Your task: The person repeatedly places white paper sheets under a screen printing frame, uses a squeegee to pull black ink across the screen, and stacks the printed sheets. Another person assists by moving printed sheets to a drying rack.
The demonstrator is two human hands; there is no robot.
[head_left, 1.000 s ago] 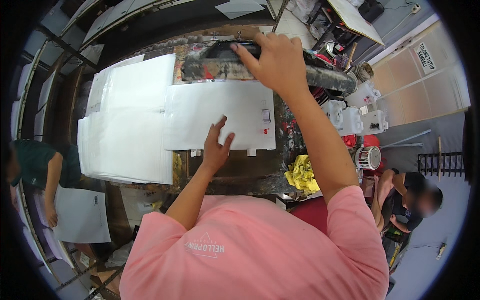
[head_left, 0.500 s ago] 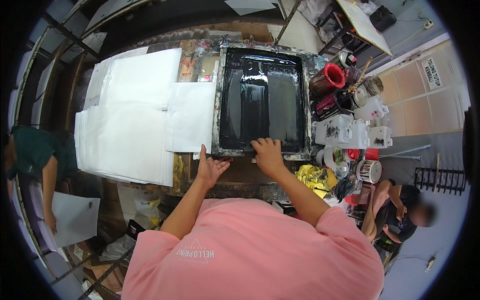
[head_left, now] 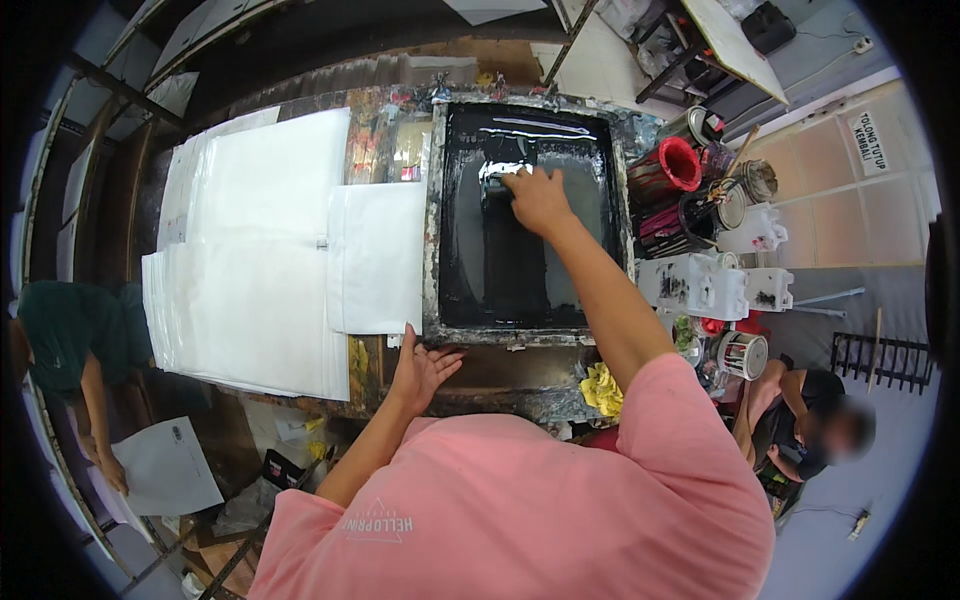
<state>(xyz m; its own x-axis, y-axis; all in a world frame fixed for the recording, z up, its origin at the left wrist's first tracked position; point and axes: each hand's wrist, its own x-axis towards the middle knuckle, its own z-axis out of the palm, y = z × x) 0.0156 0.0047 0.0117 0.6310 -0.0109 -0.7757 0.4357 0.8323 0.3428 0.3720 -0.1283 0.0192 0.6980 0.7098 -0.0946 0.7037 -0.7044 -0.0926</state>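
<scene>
A silkscreen frame with black ink over its mesh lies on the worktable in front of me. My right hand is over the far half of the mesh, its fingers closed on a dark, ink-covered squeegee, which is hard to tell from the ink around it. Below the frame's near left corner, my left hand is open, palm up, fingertips close to the frame edge. A white sheet or bag lies flat left of the frame, overlapping a large stack of similar white pieces.
Paint cans, a red container and white jugs crowd the right side. Yellow crumpled material lies at the near right edge. A co-worker at left handles a white sheet; another person sits at right.
My right hand has moved away from me, from the frame's near edge to the far half of the mesh. My left hand stays by the near left corner. The co-worker's sheet has tilted.
</scene>
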